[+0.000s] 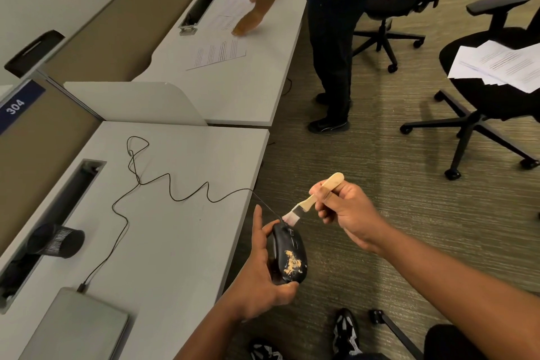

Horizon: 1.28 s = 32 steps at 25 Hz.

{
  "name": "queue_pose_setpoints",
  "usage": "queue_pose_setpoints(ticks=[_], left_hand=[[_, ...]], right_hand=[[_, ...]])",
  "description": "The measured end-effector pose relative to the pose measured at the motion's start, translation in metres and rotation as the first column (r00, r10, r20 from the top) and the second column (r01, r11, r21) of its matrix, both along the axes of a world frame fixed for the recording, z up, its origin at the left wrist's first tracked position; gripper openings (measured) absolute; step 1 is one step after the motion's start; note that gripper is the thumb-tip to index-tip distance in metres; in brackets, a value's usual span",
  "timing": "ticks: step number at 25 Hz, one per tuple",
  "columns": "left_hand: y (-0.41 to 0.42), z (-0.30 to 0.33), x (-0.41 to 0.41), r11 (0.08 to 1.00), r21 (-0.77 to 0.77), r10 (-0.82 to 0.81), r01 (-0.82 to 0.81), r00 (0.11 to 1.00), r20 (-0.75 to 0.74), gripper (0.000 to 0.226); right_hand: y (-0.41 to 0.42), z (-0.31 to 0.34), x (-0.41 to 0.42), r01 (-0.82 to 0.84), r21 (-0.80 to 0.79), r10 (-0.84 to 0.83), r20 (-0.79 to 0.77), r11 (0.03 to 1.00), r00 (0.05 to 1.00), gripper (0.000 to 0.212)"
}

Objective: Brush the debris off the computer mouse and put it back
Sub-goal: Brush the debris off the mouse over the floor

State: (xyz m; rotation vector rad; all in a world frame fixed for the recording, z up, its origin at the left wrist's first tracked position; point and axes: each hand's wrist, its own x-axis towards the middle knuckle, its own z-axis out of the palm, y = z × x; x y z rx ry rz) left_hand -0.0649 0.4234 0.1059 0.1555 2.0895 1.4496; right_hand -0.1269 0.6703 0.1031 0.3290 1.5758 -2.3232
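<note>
Two hands are seen beside the white tabletop [181, 242]: the mouse [289, 256], partly hidden, is gripped by the left hand [260, 275], the brush [309, 200] pinched by right-hand fingers [321, 193] above carpet [380, 184].

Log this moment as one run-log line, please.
left hand: holds mouse off desk edge | right hand: grips brush, bristles at mouse front | debris: on mouse rear | cable: on desk
</note>
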Motion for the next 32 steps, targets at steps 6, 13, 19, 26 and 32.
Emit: queue_pose_setpoints(ticks=[6,13,19,26,32], left_hand=[[0.003,0.007,0.001,0.998,0.021,-0.057,0.056,0.997,0.043,0.152],[0.002,0.004,0.001,0.999,0.016,-0.035,0.034,0.998,0.045,0.151],[0.000,-0.003,-0.002,0.998,-0.001,0.057,-0.057,0.998,0.017,0.148],[0.001,-0.004,-0.002,0.991,-0.013,0.133,-0.133,0.991,-0.028,0.135],[0.002,-0.003,0.004,0.982,-0.063,0.176,-0.180,0.983,-0.052,0.123]], right_hand=[[-0.005,0.002,-0.006,-0.141,0.077,0.140,0.016,0.987,0.990,0.018],[-0.013,-0.002,-0.005,-0.079,0.227,0.092,-0.047,0.971,0.995,0.015],[-0.013,0.015,0.012,-0.048,-0.001,0.048,-0.090,0.999,0.995,0.014],[-0.009,0.019,0.023,-0.186,0.014,0.186,-0.137,0.982,0.973,0.019],[-0.004,0.011,0.025,-0.177,0.007,0.177,-0.068,0.984,0.982,0.022]])
